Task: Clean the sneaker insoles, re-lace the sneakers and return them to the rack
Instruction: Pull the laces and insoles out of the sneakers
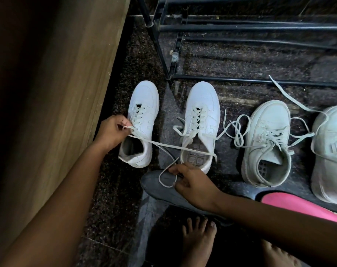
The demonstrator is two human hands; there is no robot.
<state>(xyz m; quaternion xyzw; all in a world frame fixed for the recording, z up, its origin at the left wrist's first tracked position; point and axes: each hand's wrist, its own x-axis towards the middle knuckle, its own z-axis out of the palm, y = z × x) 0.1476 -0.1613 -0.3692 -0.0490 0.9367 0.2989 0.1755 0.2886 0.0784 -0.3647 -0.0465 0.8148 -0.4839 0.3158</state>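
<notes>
"Bare foot [200, 239] at the bottom edge, on the dark speckled stone floor [113, 189] — what are the person's hands doing?"

"Both are clamped on one flat white lace [163, 146], well apart. The left hand [113, 132] pinches it at the top eyelets of the leftmost white leather sneaker [142, 120]; the right hand [192, 186] pinches a loop of it above a dark grey insole [160, 189] lying on the floor."

"And the other shoes?"

"A second white sneaker [201, 120] stands just beside the first, the stretched lace crossing its opening. A pale grey sneaker [267, 143] and another grey sneaker [331, 151] sit to the right — laces trailing — near a pink insole [298, 205]. All four stand on the floor before the black metal rack [240, 27]."
</notes>
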